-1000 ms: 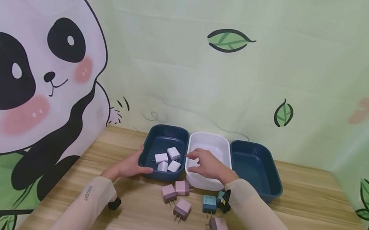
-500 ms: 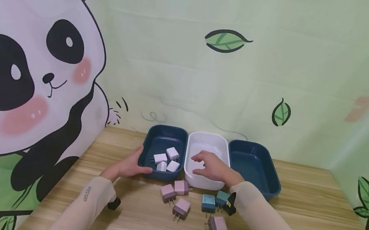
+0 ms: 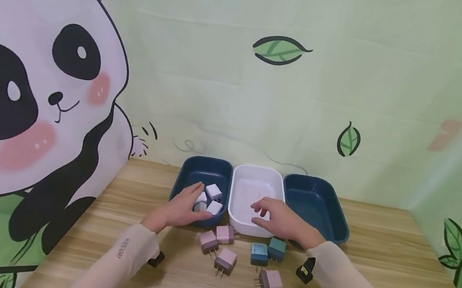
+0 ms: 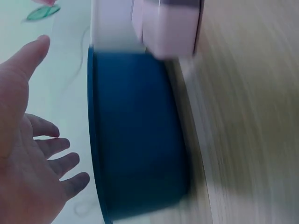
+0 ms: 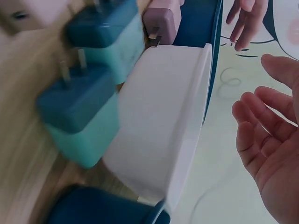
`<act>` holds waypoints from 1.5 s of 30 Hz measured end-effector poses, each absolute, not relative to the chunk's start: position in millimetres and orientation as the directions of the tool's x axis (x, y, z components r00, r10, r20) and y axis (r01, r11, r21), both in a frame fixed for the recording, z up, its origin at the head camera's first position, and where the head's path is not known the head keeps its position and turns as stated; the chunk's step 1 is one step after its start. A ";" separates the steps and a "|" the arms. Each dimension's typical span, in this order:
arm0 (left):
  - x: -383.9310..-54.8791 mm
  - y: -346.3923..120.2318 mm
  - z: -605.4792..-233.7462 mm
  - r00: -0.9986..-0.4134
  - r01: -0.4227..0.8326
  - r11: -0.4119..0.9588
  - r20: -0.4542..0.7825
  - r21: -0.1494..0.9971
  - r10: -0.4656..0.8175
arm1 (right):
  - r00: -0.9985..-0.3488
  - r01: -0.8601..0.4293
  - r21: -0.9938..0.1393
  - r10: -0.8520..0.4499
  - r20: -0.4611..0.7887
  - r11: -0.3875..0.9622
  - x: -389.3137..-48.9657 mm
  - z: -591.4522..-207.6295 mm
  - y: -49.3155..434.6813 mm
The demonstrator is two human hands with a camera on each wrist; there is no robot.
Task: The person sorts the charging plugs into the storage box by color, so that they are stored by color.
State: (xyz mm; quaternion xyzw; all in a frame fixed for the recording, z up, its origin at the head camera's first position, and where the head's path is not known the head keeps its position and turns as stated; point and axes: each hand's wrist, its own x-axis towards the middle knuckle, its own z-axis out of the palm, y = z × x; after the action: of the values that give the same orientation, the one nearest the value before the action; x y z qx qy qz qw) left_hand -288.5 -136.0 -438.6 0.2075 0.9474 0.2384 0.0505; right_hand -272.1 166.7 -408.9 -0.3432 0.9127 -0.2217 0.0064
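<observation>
My left hand [image 3: 181, 207] hovers over the front of the left dark blue tray [image 3: 206, 164], its fingers extended and nothing in its grasp. White plug adapters [image 3: 213, 191] lie in that tray, partly hidden by the hand. Above the white tray [image 3: 259, 174] is my right hand [image 3: 284, 221], fingers loosely bent and holding nothing. In the left wrist view, the thumb stands well apart from the fingers [image 4: 70, 163]. In the right wrist view, a gap separates the right thumb from its bent fingers [image 5: 252, 126].
Pink plug adapters [image 3: 225, 260] and teal plug adapters [image 3: 259, 253] lie scattered on the wooden table [image 3: 377, 260] in front of the trays. A second dark blue tray [image 3: 315, 199] stands at the right of the row. A printed cloth backdrop [image 3: 201, 101] rises behind.
My left hand has left the blue tray's left rim and moved right, over its front part. My right hand has shifted right and slightly nearer across the white tray.
</observation>
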 end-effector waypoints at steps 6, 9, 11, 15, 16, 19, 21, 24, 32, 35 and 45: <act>-287.4 -106.1 -444.9 -0.868 0.474 0.792 0.050 0.386 0.495 | -0.798 -0.585 -0.401 -0.589 0.129 0.705 -253.8 -415.7 190.0; -287.5 -94.4 -448.6 -0.856 0.492 0.787 0.042 0.373 0.516 | -0.801 -0.582 -0.401 -0.583 0.135 0.707 -247.8 -421.4 200.8; -288.0 -87.9 -450.6 -0.854 0.491 0.788 0.028 0.371 0.519 | -0.797 -0.588 -0.400 -0.587 0.140 0.703 -244.9 -424.9 207.0; -289.9 -77.8 -452.9 -0.854 0.484 0.787 0.010 0.382 0.521 | -0.796 -0.590 -0.394 -0.589 0.138 0.705 -241.6 -430.6 217.3; -290.5 -76.5 -453.4 -0.853 0.483 0.784 0.009 0.389 0.521 | -0.799 -0.587 -0.389 -0.587 0.134 0.710 -240.8 -431.7 218.8; -293.7 -73.4 -455.7 -0.853 0.478 0.783 0.001 0.399 0.521 | -0.804 -0.581 -0.362 -0.582 0.119 0.729 -239.2 -435.0 223.3; -296.3 -71.8 -457.8 -0.858 0.468 0.789 -0.012 0.399 0.514 | -0.805 -0.580 -0.355 -0.583 0.109 0.734 -237.7 -437.0 225.8; -300.9 -70.1 -461.5 -0.865 0.452 0.808 -0.034 0.378 0.501 | -0.807 -0.573 -0.355 -0.584 0.087 0.739 -236.2 -440.8 229.0; -309.4 -66.2 -461.8 -0.878 0.418 0.837 -0.081 0.353 0.472 | -0.814 -0.566 -0.305 -0.578 0.058 0.766 -235.8 -450.1 233.4; -310.5 -64.7 -460.9 -0.875 0.426 0.838 -0.081 0.341 0.478 | -0.814 -0.564 -0.295 -0.579 0.043 0.771 -236.5 -452.5 233.2; -312.0 -61.5 -466.3 -0.868 0.441 0.845 -0.096 0.303 0.487 | -0.819 -0.546 -0.273 -0.573 -0.023 0.792 -237.0 -464.9 230.4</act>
State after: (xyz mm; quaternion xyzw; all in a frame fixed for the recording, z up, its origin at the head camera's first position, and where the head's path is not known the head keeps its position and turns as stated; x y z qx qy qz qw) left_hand -312.0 -61.5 -466.3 0.2424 0.9567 0.1370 0.0851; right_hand -237.0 230.4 -464.9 -0.2959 0.9451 -0.1282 0.0523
